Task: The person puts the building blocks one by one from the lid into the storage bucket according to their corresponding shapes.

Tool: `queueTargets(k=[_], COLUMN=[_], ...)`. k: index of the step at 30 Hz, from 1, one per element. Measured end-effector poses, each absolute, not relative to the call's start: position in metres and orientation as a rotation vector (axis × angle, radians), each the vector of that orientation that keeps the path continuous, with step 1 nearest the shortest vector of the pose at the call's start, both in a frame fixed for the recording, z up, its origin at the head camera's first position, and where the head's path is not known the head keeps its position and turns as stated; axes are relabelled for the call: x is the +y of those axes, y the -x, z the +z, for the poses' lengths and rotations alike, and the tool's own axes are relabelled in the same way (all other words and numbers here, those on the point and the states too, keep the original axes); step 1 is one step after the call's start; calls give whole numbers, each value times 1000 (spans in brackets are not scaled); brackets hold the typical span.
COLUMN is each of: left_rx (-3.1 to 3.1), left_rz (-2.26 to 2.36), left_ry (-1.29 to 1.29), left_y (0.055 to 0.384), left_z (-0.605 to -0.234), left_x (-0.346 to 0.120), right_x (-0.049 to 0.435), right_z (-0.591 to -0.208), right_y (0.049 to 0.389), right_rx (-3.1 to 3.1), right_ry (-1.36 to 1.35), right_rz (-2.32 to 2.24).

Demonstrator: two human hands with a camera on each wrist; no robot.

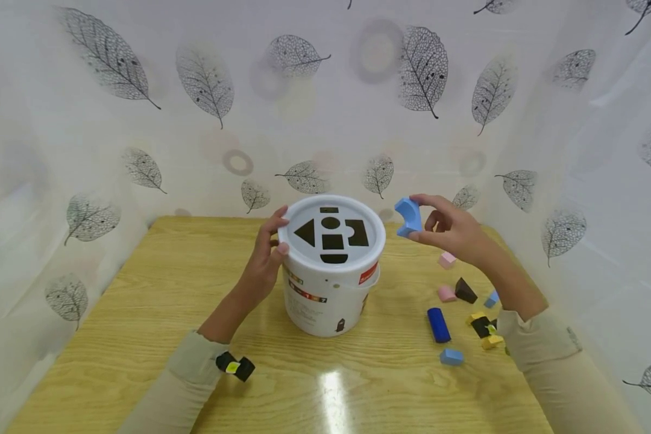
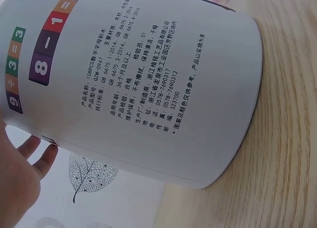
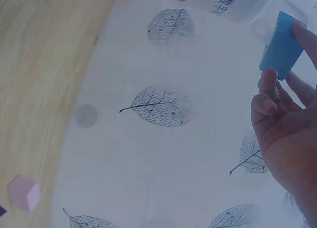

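Observation:
A white bucket point(image 1: 320, 304) stands upright on the table, its lid point(image 1: 377, 226) cut with shaped holes: a triangle, a circle, a square, a notched block shape and narrower slots. My left hand point(image 1: 263, 259) grips the lid's rim at the left side, thumb in front and fingers behind; the left wrist view shows the printed bucket wall point(image 2: 163, 84) close beside that hand. Raised to the right of the lid, my right hand point(image 1: 450, 226) pinches a light blue arch block point(image 1: 410, 217) between thumb and fingers, its hollow side facing the bucket. The right wrist view shows the block point(image 3: 283, 45) from its side.
Loose blocks lie right of the bucket: a dark blue half-round block point(image 1: 438, 325), a light blue block point(image 1: 452, 357), a dark brown wedge point(image 1: 465, 290), pink blocks point(image 1: 446, 260) and yellow ones point(image 1: 492, 342). A leaf-patterned curtain point(image 1: 304, 120) hangs behind the wooden table point(image 1: 184, 265).

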State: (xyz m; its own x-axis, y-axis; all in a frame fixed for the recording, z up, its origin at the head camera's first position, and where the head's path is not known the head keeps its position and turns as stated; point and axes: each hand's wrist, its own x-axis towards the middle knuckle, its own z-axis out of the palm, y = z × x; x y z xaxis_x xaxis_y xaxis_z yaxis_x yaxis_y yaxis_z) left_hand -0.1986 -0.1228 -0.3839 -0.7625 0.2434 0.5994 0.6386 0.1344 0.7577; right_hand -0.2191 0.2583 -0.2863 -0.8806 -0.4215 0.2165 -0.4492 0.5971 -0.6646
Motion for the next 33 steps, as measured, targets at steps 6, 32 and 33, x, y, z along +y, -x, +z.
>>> queueTargets(k=[6, 32, 33], left_rx=[-2083, -2072, -2068], left_rz=[-1663, -1663, -1668], left_ry=[871, 886, 889], left_y=[198, 200, 200], left_z=[-383, -385, -386], left_x=[-124, -123, -123], right_x=[233, 182, 182], right_z=[-269, -263, -263], right_y=[214, 228, 229], right_rx=[-2768, -2922, -2929], right_ry=[-802, -1021, -1020], right_rz=[1155, 857, 849])
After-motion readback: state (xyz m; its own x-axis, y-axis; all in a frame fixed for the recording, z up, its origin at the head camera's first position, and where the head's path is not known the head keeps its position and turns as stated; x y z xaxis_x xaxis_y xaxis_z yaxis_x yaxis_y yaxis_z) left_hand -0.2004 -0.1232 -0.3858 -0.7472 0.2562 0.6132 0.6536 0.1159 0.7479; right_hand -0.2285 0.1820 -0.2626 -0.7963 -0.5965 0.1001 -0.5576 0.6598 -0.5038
